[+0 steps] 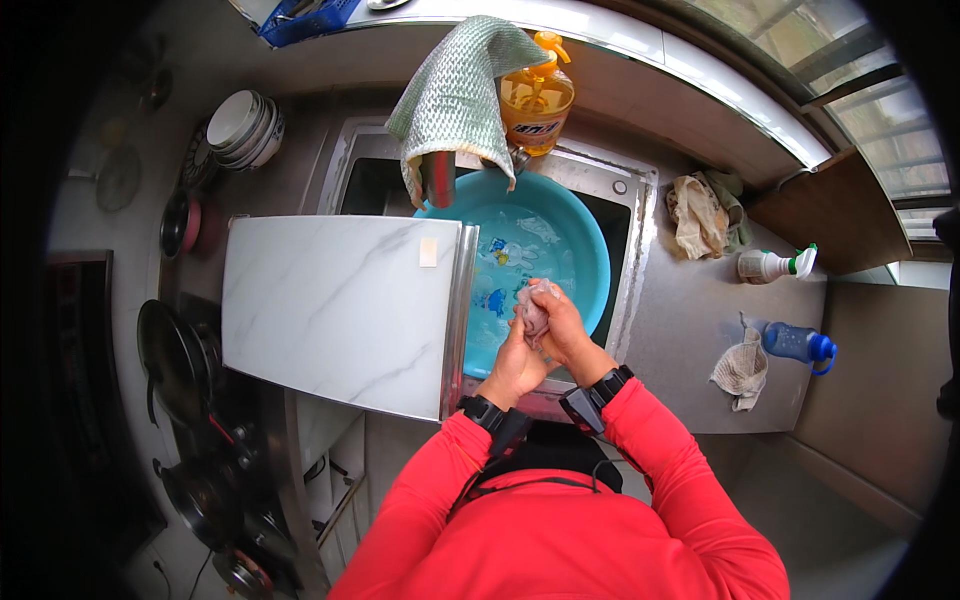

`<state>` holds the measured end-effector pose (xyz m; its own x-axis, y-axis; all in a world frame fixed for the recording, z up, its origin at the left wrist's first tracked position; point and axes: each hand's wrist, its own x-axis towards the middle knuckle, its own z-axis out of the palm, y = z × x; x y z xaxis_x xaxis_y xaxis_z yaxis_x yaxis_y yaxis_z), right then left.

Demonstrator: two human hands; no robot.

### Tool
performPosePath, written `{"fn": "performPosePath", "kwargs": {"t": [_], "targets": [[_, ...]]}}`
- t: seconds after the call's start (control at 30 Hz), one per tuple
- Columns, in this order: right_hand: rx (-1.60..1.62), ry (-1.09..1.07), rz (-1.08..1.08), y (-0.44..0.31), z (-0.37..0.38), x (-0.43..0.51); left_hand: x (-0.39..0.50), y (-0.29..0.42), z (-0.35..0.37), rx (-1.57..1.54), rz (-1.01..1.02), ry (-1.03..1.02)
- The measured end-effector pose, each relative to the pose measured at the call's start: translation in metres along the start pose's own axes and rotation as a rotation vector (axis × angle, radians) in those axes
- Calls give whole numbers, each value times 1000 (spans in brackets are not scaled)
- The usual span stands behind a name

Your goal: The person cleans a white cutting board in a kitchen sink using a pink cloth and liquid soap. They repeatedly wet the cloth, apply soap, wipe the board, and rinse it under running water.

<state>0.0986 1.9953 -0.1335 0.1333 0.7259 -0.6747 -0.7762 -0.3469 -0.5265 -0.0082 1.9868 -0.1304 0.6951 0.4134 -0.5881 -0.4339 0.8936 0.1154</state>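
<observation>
A bunched, wet-looking pinkish cloth (pixel 535 311) is pressed between my two hands. My right hand (pixel 568 330) wraps over it from the right, and my left hand (pixel 516 366) grips it from the left and below. Both are above a turquoise plastic basin (pixel 595 262) that sits in a stainless steel sink (pixel 643 225). Water fills part of the basin, and cartoon figures show on its bottom. The faucet (pixel 439 180) hangs over the basin's far rim, mostly covered by a green-white towel (pixel 465 90).
A marble-patterned panel (pixel 337 315) juts over the basin's left side. Behind the sink stands a pump bottle of yellow liquid (pixel 536 105). Stacked bowls (pixel 244 131) and a wok (pixel 172 360) are left. Rags (pixel 697 214), a spray bottle (pixel 765 266) and a blue bottle (pixel 791 341) lie right.
</observation>
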Motion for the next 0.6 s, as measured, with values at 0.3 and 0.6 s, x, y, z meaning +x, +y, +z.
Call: {"fn": "performPosePath", "kwargs": {"t": [0.3,0.6], "targets": [[-505,-173,73,-57,-4,8,-8,-17,-27,428,31,379],[-832,-128,-81,-34,-26,6,-21,-35,-33,927,515,372]]}}
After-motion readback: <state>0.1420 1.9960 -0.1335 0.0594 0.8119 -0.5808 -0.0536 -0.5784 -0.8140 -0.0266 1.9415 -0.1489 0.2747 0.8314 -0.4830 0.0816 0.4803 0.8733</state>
